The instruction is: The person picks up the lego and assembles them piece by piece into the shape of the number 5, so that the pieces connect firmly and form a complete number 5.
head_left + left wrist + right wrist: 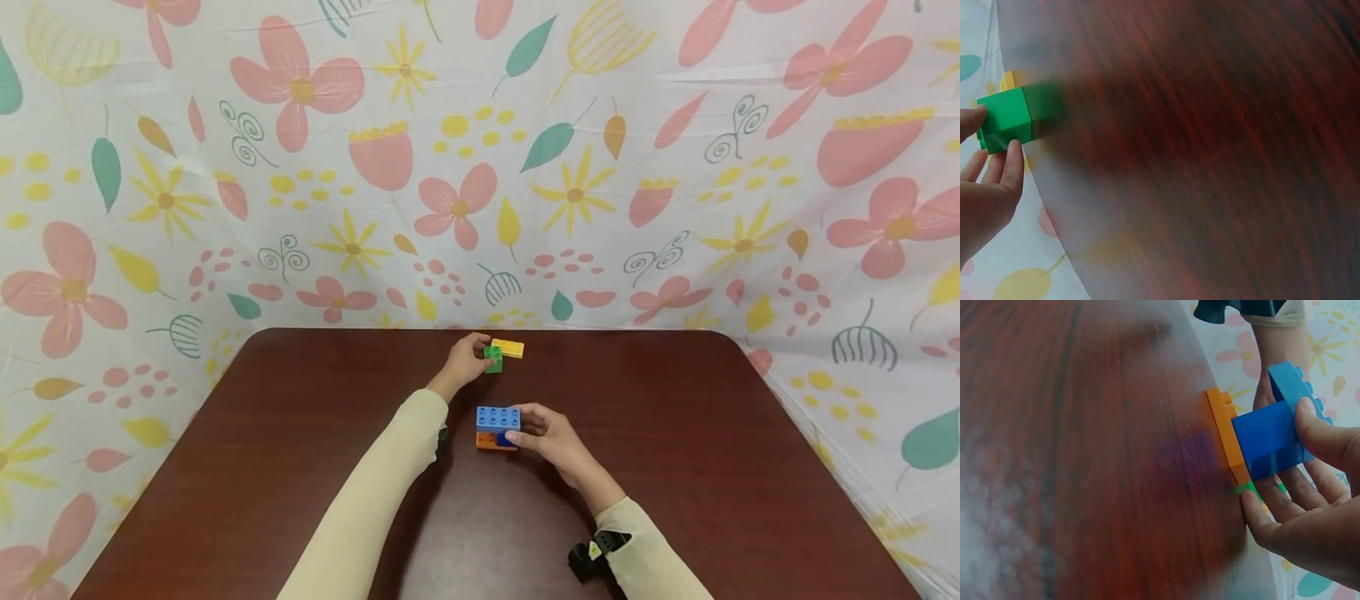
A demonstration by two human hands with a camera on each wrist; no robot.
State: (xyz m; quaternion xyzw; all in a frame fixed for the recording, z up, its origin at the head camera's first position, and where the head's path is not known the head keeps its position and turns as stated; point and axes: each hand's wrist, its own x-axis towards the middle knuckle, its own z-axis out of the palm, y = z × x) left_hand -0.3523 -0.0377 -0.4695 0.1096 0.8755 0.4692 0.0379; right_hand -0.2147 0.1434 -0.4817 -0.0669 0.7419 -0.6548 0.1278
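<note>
Near the table's far edge my left hand (468,362) pinches a green toy brick (492,359) between thumb and fingers. Its smooth side shows in the left wrist view, with the fingertips along its lower edge. A flat yellow brick (508,347) lies just behind and right of it. Closer in, my right hand (553,437) grips a small stack of bricks at its right side. On top of the stack is a light blue studded brick (498,417), a dark blue brick (1269,439) forms the middle, and an orange plate (1227,434) is the base, on the tabletop.
The dark brown table (315,433) has rounded far corners. A flower-patterned cloth (465,167) hangs right behind its far edge. A black wrist camera (585,560) is strapped on my right sleeve, close above the table.
</note>
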